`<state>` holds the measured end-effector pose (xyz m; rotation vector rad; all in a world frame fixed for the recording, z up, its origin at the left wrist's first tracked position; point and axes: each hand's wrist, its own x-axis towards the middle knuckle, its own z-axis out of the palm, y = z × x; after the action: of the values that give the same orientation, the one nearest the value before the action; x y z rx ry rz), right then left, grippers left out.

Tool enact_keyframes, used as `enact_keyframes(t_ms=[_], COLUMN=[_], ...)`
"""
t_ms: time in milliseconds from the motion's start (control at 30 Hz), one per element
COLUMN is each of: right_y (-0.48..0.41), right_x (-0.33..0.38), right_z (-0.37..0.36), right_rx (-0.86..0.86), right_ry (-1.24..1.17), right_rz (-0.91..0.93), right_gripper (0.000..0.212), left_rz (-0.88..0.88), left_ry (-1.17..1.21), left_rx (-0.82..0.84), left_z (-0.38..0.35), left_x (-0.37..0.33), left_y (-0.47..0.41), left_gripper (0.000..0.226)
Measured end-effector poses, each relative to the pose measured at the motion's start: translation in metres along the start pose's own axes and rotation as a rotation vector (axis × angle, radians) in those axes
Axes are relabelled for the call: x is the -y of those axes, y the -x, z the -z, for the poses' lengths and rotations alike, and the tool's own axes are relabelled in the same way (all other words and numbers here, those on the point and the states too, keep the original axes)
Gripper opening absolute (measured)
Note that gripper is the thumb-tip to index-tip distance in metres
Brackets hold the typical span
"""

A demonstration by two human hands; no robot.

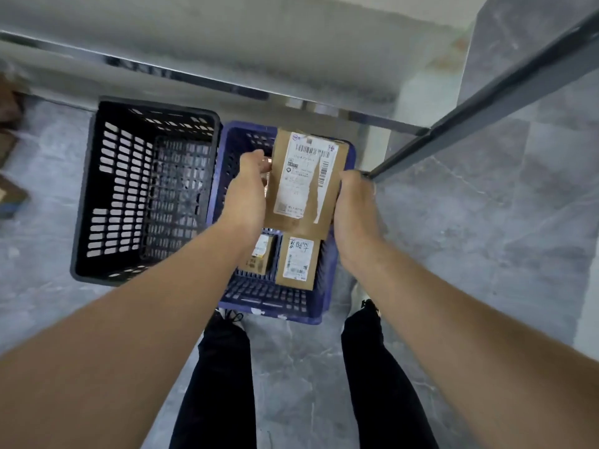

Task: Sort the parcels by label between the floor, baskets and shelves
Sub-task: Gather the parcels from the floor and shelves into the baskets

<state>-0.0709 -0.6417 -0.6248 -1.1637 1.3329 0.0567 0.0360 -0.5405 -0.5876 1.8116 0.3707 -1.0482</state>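
Note:
I hold a brown cardboard parcel with a white torn shipping label above the blue basket. My left hand grips its left edge and my right hand grips its right edge. Inside the blue basket lie two smaller labelled parcels: one with handwriting on its label, and one partly hidden by my left arm. The black basket stands empty to the left, touching the blue one.
A metal shelf runs across the top, with a dark frame post slanting in from the right. Blurred cardboard parcels lie on the grey tiled floor at far left. My legs and shoes stand just behind the blue basket.

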Motion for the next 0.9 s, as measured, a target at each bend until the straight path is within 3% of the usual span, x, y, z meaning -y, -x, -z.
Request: enact_keyframes(t_ms=[67, 167, 200, 433, 600, 900], right_y=[-0.016, -0.040, -0.052, -0.122, -0.162, -0.169], right_x=[-0.016, -0.035, -0.045, -0.090, -0.122, -0.116], right_z=[-0.009, -0.027, -0.031, -0.057, -0.064, -0.060], right_rx=[0.010, 0.013, 0.006, -0.095, -0.062, 0.046], right_ry=[0.008, -0.034, -0.020, 0.084, 0.106, 0.104], right_rz=[-0.016, -0.087, -0.083, -0.121, -0.095, -0.041], right_gripper=[0.048, 0.087, 0.090, 0.099, 0.086, 0.086], left_rz=[0.021, 0.035, 0.040, 0.084, 0.073, 0.054], left_ry=[-0.016, -0.063, -0.064, -0.072, -0.053, -0.012], left_rx=[0.021, 0.034, 0.022, 0.017, 0.045, 0.067], left_z=[-0.004, -0.012, -0.013, -0.039, -0.048, -0.070], left_x=[0.017, 0.037, 0.045, 0.092, 0.106, 0.122], left_y=[-0.025, -0.058, -0.069, -0.130, -0.158, -0.199], left_gripper=[0.049, 0.047, 0.045, 0.054, 0.041, 0.048])
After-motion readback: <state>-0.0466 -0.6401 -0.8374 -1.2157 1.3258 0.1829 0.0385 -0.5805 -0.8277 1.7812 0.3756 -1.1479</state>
